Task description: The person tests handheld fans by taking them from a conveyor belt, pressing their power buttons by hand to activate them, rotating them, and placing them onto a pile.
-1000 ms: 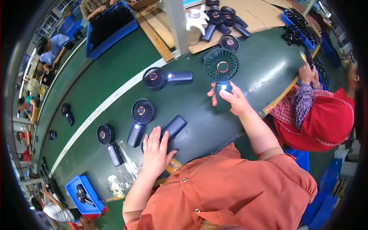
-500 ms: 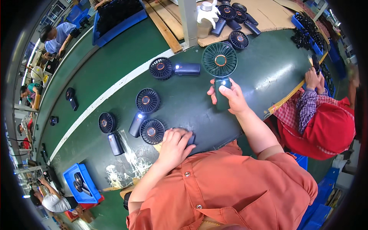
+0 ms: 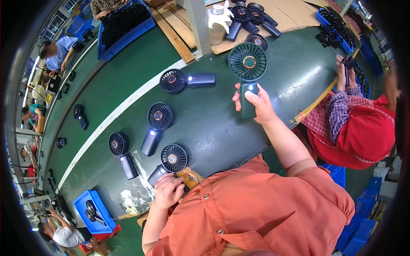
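Raised over the table, a dark green handheld fan (image 3: 248,62) stands upright in my right hand (image 3: 256,102). The fingers wrap its handle, the thumb lies on the front, and a small light glows above the thumb. My left hand (image 3: 169,190) is low at the table's near edge, fingers curled against the handle of a navy handheld fan (image 3: 174,158); they partly cover that handle. Farther off lie a second navy fan (image 3: 160,116), a third fan (image 3: 118,144) to its left, and another fan (image 3: 172,81) with its handle pointing right. Lights glow on several handles.
More fans (image 3: 243,15) lie on cardboard (image 3: 294,22) beside a jar (image 3: 217,33). A blue tray (image 3: 77,204) holds fans at lower left; a blue bin (image 3: 147,25) of black parts stands at the back. At right sits a co-worker in a red head covering (image 3: 371,141).
The nearest navy fan has turned, its handle now pointing lower left instead of right. My left hand has moved left and down with it. My right hand still holds the green fan up.
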The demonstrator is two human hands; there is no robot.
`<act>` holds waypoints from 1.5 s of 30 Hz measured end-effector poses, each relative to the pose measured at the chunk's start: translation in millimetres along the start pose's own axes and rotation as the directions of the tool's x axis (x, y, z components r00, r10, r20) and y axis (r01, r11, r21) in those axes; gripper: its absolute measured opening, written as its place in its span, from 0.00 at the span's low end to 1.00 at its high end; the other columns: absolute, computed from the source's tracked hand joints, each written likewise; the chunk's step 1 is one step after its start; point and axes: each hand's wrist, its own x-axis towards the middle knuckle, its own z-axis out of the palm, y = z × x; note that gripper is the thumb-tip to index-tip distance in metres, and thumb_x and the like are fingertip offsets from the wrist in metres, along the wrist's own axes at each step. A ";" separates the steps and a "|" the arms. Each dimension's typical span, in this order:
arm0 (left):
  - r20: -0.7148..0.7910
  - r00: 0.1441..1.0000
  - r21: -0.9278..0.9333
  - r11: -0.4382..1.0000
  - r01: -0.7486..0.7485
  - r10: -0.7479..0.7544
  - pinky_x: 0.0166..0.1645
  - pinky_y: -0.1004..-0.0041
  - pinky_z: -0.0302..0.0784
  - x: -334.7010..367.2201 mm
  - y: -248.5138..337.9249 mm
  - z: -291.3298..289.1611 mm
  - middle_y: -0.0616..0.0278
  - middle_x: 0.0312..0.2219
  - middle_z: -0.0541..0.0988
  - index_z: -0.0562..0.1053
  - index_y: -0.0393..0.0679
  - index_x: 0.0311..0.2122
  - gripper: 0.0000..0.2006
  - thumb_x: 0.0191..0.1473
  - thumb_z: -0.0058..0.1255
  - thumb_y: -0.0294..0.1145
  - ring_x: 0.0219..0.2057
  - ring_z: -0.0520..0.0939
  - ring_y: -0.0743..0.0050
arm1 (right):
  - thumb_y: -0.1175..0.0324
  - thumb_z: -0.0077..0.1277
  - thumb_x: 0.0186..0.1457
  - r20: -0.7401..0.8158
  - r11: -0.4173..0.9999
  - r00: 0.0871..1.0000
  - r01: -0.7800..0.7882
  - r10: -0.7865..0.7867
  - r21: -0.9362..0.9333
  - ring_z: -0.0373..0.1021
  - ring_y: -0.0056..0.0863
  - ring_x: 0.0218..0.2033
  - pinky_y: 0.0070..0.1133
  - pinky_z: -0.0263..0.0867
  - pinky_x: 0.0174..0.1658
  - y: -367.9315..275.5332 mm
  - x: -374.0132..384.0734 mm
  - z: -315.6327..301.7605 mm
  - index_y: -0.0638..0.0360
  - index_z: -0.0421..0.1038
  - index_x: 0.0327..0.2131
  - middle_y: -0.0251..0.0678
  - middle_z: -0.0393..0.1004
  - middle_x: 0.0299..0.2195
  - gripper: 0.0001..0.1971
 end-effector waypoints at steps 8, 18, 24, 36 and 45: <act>-0.124 0.981 0.170 0.971 0.168 -0.148 0.46 0.58 0.67 4.2 -11.9 -15.5 0.50 0.44 0.70 0.70 0.39 0.43 0.23 0.36 0.60 0.29 0.45 0.71 0.47 | 0.66 0.48 0.53 -0.029 0.999 1.000 -0.009 0.008 -0.034 0.71 0.27 0.25 0.24 0.67 0.33 -5.4 0.5 -4.2 0.65 0.62 0.45 0.43 0.73 0.30 0.18; -0.042 0.907 0.335 0.850 0.407 -0.418 0.50 0.59 0.68 -3.3 -29.9 -37.7 0.49 0.51 0.65 0.64 0.39 0.51 0.39 0.30 0.67 0.36 0.48 0.68 0.47 | 0.62 0.44 0.57 -0.495 0.991 0.861 -0.132 0.116 0.003 0.71 0.28 0.25 0.23 0.71 0.29 -39.6 21.2 -89.5 0.64 0.60 0.43 0.45 0.73 0.31 0.16; -0.059 0.888 0.318 0.835 0.449 -0.455 0.51 0.59 0.65 2.1 -35.7 -42.9 0.51 0.51 0.65 0.73 0.39 0.33 0.24 0.28 0.68 0.37 0.51 0.66 0.47 | 0.53 0.36 0.60 -0.481 0.887 0.871 0.143 0.098 0.439 0.71 0.32 0.37 0.26 0.70 0.41 -62.1 54.8 -112.2 0.68 0.60 0.49 0.47 0.71 0.40 0.25; -0.131 0.924 0.331 0.863 0.382 -0.359 0.55 0.54 0.59 34.0 -71.7 -21.1 0.48 0.56 0.60 0.74 0.41 0.30 0.24 0.29 0.67 0.48 0.52 0.63 0.43 | 0.62 0.55 0.47 0.474 -0.132 0.878 0.478 0.063 -0.868 0.66 0.41 0.46 0.30 0.63 0.49 64.4 114.5 55.4 0.62 0.61 0.52 0.48 0.66 0.46 0.29; -0.328 0.803 0.472 0.649 0.596 -0.498 0.55 0.53 0.60 -20.1 -68.0 -34.7 0.41 0.58 0.54 0.73 0.39 0.41 0.27 0.35 0.65 0.44 0.53 0.62 0.37 | 0.64 0.58 0.47 0.130 0.890 0.943 -0.235 0.306 -0.392 0.67 0.16 0.20 0.16 0.66 0.24 44.7 79.4 74.1 0.63 0.64 0.37 0.31 0.68 0.26 0.18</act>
